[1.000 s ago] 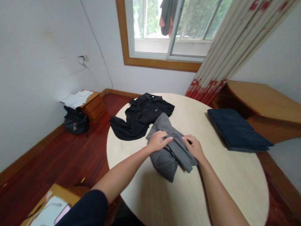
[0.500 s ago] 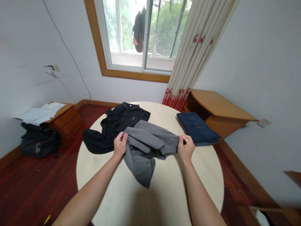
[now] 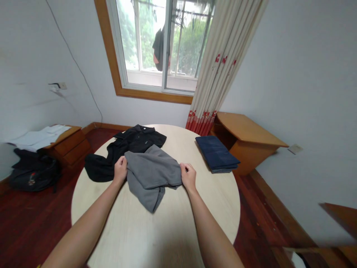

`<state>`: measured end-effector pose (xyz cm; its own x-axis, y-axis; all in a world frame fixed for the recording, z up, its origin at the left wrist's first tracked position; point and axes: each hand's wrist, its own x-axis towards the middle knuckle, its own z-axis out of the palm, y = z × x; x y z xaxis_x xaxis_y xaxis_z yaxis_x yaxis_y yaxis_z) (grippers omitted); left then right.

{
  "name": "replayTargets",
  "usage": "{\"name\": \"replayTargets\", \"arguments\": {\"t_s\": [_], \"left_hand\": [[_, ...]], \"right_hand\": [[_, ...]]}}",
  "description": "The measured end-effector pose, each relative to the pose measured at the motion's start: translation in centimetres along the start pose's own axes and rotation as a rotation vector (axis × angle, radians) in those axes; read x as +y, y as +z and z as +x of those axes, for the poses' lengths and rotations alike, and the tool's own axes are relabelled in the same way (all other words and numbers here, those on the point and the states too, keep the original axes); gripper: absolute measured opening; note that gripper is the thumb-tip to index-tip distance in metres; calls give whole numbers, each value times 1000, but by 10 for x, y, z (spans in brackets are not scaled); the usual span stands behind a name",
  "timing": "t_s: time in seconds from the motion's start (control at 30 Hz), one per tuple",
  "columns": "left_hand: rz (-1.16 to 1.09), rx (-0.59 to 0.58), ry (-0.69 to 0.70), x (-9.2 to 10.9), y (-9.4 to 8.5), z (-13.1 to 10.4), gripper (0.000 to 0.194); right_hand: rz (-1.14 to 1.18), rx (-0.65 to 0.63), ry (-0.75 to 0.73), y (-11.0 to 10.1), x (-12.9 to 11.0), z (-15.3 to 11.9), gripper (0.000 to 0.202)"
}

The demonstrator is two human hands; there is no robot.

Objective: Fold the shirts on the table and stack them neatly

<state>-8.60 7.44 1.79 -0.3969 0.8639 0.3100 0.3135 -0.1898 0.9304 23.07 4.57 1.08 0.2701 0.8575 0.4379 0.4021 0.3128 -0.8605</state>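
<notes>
A grey garment, partly bunched, is spread low over the round table between my hands; its exact kind is unclear. My left hand pinches its left edge, and my right hand grips its right edge. One loose part hangs toward me and touches the tabletop. Just behind it lies a black polo shirt, collar toward the window, with its lower part trailing left past my left hand. To the right of my right hand sits a folded navy garment on top of a small stack with grey cloth beneath.
The pale round table stands before a window with a patterned curtain. A wooden desk adjoins it at the right. On the left are a drawer cabinet with papers and a black bag.
My hands have drawn closer together with the grey garment, which is lower and flatter now. The whole view has shifted, so the table appears further left.
</notes>
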Motion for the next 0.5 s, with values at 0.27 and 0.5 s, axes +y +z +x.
{"name": "replayTargets", "arguments": {"t_s": [0.27,0.5], "left_hand": [[-109,-146,31,-4,2,2,61],[60,-503,92,3,5,-4,58]], "right_hand": [[-30,-63,9,-5,-6,2,51],[-36,-182,102,-2,-20,-3,57]]}}
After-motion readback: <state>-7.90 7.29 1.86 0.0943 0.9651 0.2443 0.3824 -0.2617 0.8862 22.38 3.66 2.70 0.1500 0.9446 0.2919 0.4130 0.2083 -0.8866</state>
